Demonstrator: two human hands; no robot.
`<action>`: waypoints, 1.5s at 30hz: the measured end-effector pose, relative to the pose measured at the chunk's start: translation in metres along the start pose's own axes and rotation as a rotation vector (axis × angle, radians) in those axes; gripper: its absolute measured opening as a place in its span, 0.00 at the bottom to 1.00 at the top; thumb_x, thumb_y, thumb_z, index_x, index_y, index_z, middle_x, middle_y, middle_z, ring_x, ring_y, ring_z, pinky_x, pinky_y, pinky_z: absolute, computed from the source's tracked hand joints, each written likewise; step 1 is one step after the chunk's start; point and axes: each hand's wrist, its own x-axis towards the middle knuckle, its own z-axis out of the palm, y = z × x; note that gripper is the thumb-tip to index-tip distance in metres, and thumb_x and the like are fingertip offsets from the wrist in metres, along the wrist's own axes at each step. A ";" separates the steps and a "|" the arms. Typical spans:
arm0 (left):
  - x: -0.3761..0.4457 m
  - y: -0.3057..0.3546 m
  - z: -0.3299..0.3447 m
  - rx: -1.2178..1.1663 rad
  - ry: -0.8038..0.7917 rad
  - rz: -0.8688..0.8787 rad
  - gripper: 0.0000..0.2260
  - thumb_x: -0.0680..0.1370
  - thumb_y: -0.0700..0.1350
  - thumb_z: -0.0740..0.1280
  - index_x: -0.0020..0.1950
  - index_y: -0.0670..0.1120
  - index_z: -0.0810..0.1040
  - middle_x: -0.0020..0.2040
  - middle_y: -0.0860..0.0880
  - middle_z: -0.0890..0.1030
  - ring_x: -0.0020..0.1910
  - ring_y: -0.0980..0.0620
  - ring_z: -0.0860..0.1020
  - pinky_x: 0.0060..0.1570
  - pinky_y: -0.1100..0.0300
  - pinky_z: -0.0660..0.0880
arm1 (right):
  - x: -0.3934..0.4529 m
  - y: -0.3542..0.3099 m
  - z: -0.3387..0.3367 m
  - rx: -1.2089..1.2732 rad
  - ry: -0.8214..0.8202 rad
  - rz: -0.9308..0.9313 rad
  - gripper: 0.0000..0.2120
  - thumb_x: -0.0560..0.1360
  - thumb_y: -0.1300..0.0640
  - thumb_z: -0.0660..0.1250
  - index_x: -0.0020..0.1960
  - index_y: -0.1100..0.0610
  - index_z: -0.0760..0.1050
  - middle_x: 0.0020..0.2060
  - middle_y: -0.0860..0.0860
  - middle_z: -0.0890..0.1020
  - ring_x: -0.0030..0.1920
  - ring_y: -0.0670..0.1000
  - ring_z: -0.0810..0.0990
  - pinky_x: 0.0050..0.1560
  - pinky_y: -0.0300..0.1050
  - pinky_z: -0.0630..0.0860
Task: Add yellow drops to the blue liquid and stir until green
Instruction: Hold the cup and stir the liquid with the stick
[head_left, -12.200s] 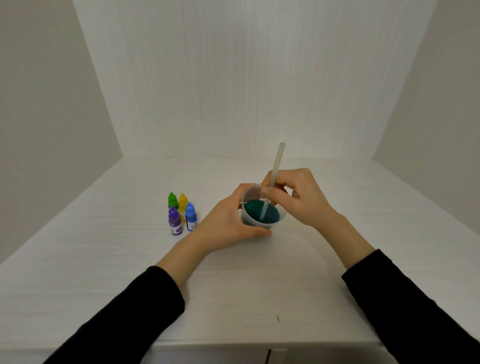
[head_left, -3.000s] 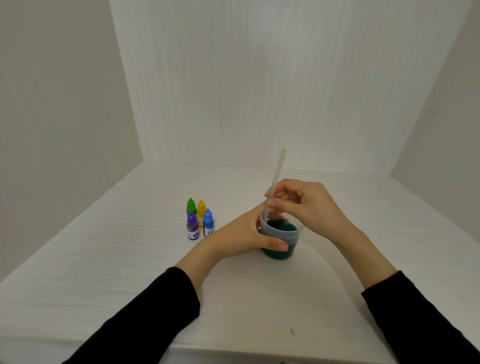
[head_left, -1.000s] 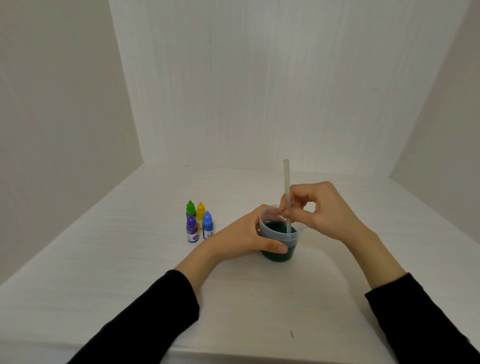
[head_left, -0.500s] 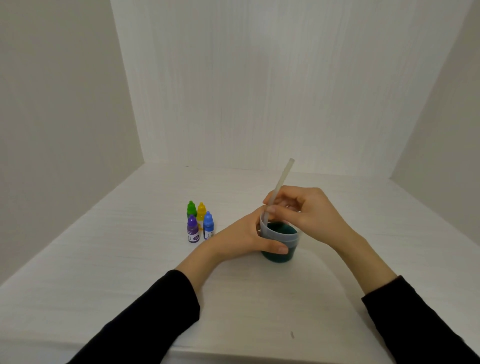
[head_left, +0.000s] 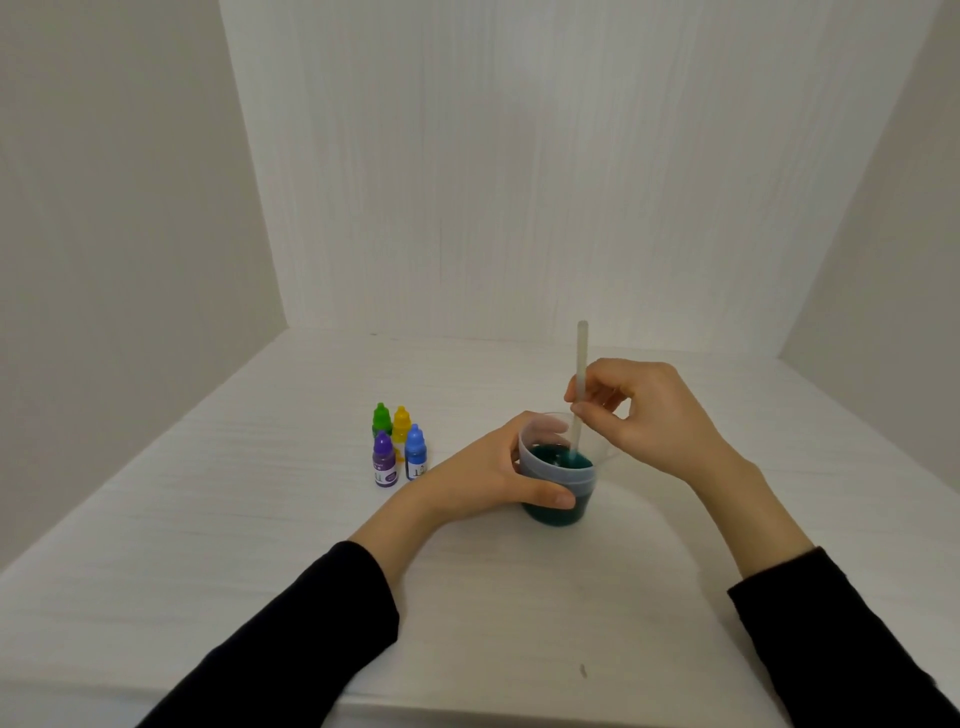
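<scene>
Teal-green liquid (head_left: 558, 460) in clear cup (head_left: 557, 480); stick (head_left: 580, 374) dipped in.

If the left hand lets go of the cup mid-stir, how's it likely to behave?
The clear plastic cup looks thin-walled and light, so it may well skid on the smooth white table. The dark green liquid fills its lower part, probably weighting the base against tipping. The stir stick pushes near the rim, so sloshing seems likely.

Plain white tabletop booth (head_left: 519, 597), bare panelled walls (head_left: 519, 171), staged demonstration setup
</scene>
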 end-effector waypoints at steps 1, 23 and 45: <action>0.000 0.000 0.000 0.000 -0.001 -0.003 0.30 0.67 0.49 0.77 0.66 0.55 0.69 0.61 0.59 0.77 0.60 0.61 0.75 0.59 0.64 0.75 | -0.001 -0.001 -0.001 0.001 -0.005 0.001 0.08 0.72 0.61 0.69 0.42 0.48 0.78 0.39 0.46 0.83 0.40 0.47 0.80 0.45 0.45 0.78; -0.002 0.004 0.000 -0.007 -0.025 0.047 0.29 0.71 0.40 0.76 0.66 0.58 0.69 0.59 0.66 0.78 0.60 0.67 0.75 0.55 0.71 0.72 | -0.001 -0.014 0.014 0.286 -0.078 0.056 0.08 0.73 0.57 0.70 0.46 0.43 0.79 0.40 0.43 0.85 0.43 0.42 0.83 0.50 0.37 0.79; 0.000 0.000 0.000 -0.018 -0.003 0.014 0.30 0.69 0.45 0.77 0.67 0.55 0.70 0.62 0.58 0.78 0.63 0.61 0.74 0.61 0.62 0.73 | -0.007 -0.011 -0.004 0.201 -0.056 0.035 0.13 0.67 0.66 0.70 0.35 0.48 0.79 0.30 0.46 0.83 0.34 0.44 0.81 0.43 0.41 0.79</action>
